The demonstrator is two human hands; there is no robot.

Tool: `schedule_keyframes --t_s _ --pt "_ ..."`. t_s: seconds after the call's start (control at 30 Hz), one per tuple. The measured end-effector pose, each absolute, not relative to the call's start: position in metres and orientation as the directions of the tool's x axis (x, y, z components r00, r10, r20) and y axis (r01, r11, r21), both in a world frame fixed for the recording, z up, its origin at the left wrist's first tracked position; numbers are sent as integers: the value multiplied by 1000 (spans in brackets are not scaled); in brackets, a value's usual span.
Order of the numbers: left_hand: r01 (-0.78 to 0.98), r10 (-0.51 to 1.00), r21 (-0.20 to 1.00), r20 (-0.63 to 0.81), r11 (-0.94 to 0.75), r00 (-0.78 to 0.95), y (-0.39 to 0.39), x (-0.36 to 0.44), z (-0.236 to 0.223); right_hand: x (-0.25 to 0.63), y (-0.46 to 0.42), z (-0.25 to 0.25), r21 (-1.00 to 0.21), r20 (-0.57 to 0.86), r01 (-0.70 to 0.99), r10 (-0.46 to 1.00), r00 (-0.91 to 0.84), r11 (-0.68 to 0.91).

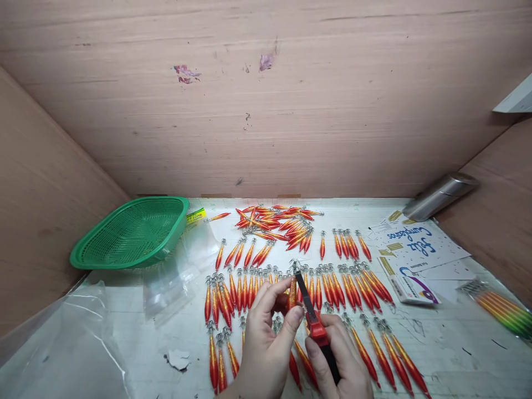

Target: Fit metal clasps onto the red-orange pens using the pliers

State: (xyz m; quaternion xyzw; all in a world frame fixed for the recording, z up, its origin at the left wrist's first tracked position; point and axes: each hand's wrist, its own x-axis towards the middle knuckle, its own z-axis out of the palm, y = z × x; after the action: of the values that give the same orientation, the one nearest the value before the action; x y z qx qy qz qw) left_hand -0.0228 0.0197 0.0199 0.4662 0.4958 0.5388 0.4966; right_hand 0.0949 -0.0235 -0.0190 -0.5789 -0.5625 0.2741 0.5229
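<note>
Left hand (268, 341) pinching one red-and-gold lure (292, 292) between thumb and fingers, hooked end uppermost; right hand (347, 360), just beside it, gripping a red-and-black tool (318, 331), its dark tip near the hooks. Rows of similar lures (318, 293) extend beyond and to either side of both hands; a loose pile (297, 230) lies farther ahead. Green basket (128, 230), well left of the left hand.

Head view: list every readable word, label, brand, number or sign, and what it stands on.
"Feliz Cumpleaños": upside down, on the white card.
Yellow label: lettering too small to read surely.
White box: small print too blurred to read.
Gold labels: any print too small to read.
</note>
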Motion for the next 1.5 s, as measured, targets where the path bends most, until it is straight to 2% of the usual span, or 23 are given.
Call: schedule_keyframes --t_s 0.17,0.3,0.47,0.57,1.0,1.5 --pt "-113 994 992 -71 62 -77 30 -24 14 99 -19 -29 -909 271 371 945 181 190" --pt "-127 992 987 -109 101 -63 36 -26 14 104 -15 -20 -922 250 337 957 147 189" --pt "-241 979 950 -205 197 -5 39 -25 20 107 -12 -4 -945 208 276 974 86 178" --pt "-290 968 927 -252 238 -14 38 -23 22 106 -12 -6 -930 242 308 965 97 202" --pt "-158 989 982 -116 101 -94 36 -25 25 108 -15 -14 -883 292 411 951 104 227" --pt "-178 991 980 -109 93 -82 36 -25 23 112 -14 -31 -813 369 517 924 99 268"
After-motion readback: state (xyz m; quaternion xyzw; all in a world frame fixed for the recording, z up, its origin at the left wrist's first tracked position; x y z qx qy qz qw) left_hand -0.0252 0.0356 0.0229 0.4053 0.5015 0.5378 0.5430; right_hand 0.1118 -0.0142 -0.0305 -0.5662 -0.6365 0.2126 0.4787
